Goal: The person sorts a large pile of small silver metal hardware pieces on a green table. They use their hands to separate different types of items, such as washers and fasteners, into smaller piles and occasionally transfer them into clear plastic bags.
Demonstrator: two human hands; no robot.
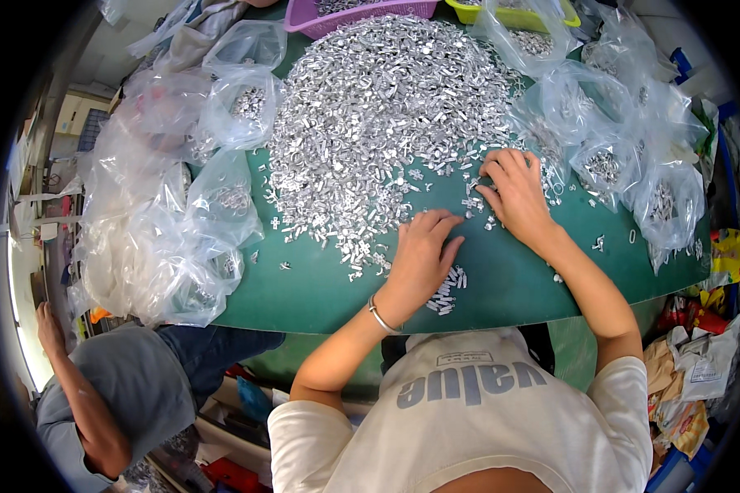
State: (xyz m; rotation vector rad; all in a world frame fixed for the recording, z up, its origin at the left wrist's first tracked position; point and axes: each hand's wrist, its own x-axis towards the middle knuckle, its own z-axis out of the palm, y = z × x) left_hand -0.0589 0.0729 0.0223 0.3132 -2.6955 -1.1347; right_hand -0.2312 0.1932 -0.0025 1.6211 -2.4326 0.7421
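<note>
A big heap of small silvery metal pieces covers the middle of the green table. At the heap's near edge rests my left hand, its fingers bent and its thumb held apart, with nothing visible between them. A small group of flat metal pieces lies just below it, partly hidden by the hand and wrist. My right hand hovers over or touches the heap's right edge, fingers curved and thumb spread from them. Several loose metal pieces lie beside its thumb. Neither hand visibly holds a piece.
Clear plastic bags of metal pieces stand at the left and right. A purple basket and a yellow basket sit at the far edge. Another person is at the lower left. Wrappers lie at right.
</note>
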